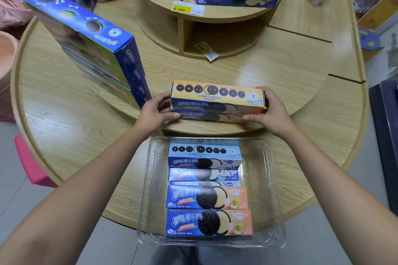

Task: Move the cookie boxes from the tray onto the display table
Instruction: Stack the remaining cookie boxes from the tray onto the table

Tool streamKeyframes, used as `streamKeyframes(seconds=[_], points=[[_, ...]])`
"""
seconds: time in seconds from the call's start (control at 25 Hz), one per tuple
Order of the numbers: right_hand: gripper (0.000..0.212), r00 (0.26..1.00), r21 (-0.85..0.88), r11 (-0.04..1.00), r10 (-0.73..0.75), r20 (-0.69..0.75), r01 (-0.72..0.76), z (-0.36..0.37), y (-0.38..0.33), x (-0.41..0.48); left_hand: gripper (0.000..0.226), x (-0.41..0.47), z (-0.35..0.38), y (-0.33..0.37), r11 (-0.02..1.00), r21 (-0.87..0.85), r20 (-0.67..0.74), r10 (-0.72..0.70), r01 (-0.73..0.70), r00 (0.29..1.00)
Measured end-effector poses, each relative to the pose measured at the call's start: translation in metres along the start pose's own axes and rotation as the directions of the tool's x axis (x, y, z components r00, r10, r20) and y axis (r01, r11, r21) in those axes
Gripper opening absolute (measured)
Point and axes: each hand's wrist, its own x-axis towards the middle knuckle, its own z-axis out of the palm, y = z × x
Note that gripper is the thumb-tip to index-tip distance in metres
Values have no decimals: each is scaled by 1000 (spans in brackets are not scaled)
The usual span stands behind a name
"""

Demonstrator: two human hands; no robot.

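Our left hand (158,112) and right hand (268,112) each clasp one end of a pair of orange-topped cookie boxes (217,101), fingers curled over the far side and thumbs pressed on the side facing us, one box stacked squarely on the other. This pair is just beyond the far edge of the clear tray (277,200), at the lip of the raised step of the wooden display table (75,125); we cannot tell whether the lower box already rests on the wood. The tray itself lies on the lower level of the table, its near end hanging over the edge toward us. Inside the tray, the blue cookie boxes (204,157) fill the far half, and two peach-ended boxes (207,198) lie flat side by side in the near half. Beyond the tray and to its left stands a tall stack of big blue boxes (97,49). Farther beyond the tray, a yellow price tag (182,8) is on an upper shelf edge
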Motion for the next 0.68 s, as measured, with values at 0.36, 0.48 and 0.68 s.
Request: streamKeyframes(seconds=[0.36,0.48,0.68], points=[[70,1000,-69,998,5,9,-4,1,-4,-1,63,-5,4,5,1000,-20,-18,19,-19,1000],[71,1000,-76,997,6,13,-4,1,-4,-3,61,-11,8,9,1000,-15,-56,19,-19,998],[83,1000,-116,993,9,19,-7,1,-2,-5,61,-14,8,8,999,29,-68,28,-26,997]])
